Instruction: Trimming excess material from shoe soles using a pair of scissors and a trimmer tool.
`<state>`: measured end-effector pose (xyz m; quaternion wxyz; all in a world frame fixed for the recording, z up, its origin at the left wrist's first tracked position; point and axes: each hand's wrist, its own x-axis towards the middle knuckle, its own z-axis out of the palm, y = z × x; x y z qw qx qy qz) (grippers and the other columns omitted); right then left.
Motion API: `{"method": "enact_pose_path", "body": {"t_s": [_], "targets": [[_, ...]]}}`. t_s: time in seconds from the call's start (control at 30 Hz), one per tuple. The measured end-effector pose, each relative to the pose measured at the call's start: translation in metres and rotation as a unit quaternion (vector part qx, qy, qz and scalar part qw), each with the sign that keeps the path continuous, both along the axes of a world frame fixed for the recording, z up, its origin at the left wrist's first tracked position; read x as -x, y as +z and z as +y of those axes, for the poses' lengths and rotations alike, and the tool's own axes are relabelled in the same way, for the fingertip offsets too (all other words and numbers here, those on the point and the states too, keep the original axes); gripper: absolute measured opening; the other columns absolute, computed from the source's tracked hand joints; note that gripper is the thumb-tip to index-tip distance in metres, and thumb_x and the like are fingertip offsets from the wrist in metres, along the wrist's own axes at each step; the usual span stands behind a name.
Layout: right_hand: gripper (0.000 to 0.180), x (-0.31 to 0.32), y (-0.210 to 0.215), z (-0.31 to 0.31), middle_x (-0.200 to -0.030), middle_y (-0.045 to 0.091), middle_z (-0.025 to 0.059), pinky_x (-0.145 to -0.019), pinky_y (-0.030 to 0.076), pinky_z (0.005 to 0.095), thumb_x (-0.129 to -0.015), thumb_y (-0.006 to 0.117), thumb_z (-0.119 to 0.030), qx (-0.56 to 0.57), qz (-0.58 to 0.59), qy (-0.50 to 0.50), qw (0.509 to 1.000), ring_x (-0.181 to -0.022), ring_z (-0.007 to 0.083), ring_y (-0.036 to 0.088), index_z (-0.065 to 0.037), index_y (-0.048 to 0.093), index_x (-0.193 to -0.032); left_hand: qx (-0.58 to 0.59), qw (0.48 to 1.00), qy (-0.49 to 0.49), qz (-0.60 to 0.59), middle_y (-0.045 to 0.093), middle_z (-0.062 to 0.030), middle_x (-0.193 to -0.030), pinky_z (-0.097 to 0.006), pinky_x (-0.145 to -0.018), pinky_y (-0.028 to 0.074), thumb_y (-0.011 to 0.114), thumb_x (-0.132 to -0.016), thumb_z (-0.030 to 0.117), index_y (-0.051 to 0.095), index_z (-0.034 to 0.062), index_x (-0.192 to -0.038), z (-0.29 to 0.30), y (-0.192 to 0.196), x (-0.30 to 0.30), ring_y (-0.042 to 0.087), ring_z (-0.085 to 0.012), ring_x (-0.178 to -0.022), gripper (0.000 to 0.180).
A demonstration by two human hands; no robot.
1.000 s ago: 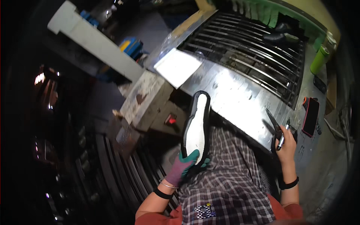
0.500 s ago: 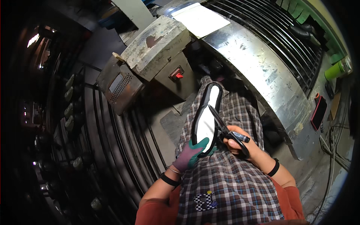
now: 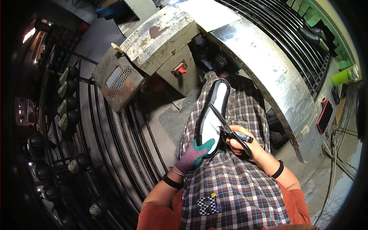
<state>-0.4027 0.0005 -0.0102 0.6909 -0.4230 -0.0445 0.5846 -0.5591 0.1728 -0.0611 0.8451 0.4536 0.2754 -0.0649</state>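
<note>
Now the scissors have come off the bench and onto the sole.
Gloved left hand [image 3: 193, 157] grips the black-rimmed white shoe sole [image 3: 213, 115] on the checked-apron lap; right hand [image 3: 242, 142], clamped on black scissors [image 3: 229, 130], lays blades against its edge, so trimming looks underway.

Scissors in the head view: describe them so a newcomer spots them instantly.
Start at the checked apron over the person's lap, where a long shoe sole with a white face and black rim lies. The scissors are in the bare right hand, blades across that sole: the only thin dark metal tool there, opposite the gloved left hand.
</note>
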Motion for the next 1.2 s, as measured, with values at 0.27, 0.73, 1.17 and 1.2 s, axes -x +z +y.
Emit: {"method": "enact_pose_path", "body": {"t_s": [0.27, 0.73, 1.17, 1.2], "targets": [[0.045, 0.002, 0.005, -0.005, -0.077, 0.054, -0.0035, -0.044, 0.028, 0.0177, -0.088, 0.067, -0.011, 0.017, -0.042, 0.02, 0.999, -0.052, 0.0011, 0.04, -0.005, 0.047, -0.128, 0.051, 0.999, 0.006, -0.005, 0.057, -0.0071, -0.127, -0.029, -0.102, 0.041, 0.067, -0.087, 0.015, 0.048, -0.001, -0.133, 0.004, 0.001, 0.006, 0.053, -0.0151, -0.117, 0.052], [0.068, -0.03, 0.042, -0.037, -0.079, 0.058, 0.0083, -0.056, 0.049, 0.037, -0.057, 0.074, -0.012, 0.152, -0.823, 0.238, 0.492, -0.068, 0.0268, 0.06, -0.015, 0.057, -0.123, 0.018, 0.997, -0.062, -0.03, 0.056, -0.0092, -0.128, -0.032, -0.103, 0.041, 0.069, -0.085, 0.012, 0.044, -0.0014, -0.134, 0.018, -0.003, 0.02, 0.053, -0.017, -0.118, 0.057], [0.065, -0.041, 0.072, -0.021, -0.076, 0.058, 0.0074, -0.053, 0.05, 0.0345, -0.064, 0.069, -0.011, 0.152, -0.838, 0.333, 0.404, -0.066, 0.0243, 0.059, -0.018, 0.055, -0.127, 0.025, 0.995, -0.089, -0.035, 0.054, -0.0074, -0.13, -0.03, -0.104, 0.038, 0.07, -0.083, 0.01, 0.042, 0.001, -0.137, 0.025, 0.001, 0.02, 0.05, -0.0156, -0.119, 0.062], [0.067, -0.04, 0.069, -0.023, -0.075, 0.058, 0.0073, -0.053, 0.05, 0.0343, -0.063, 0.07, -0.011, 0.143, -0.852, 0.325, 0.386, -0.064, 0.0242, 0.059, -0.018, 0.055, -0.128, 0.01, 0.995, -0.097, -0.03, 0.054, -0.0074, -0.13, -0.03, -0.104, 0.038, 0.069, -0.083, 0.009, 0.042, 0.0013, -0.137, 0.025, 0.0, 0.019, 0.05, -0.0155, -0.119, 0.061]]}}
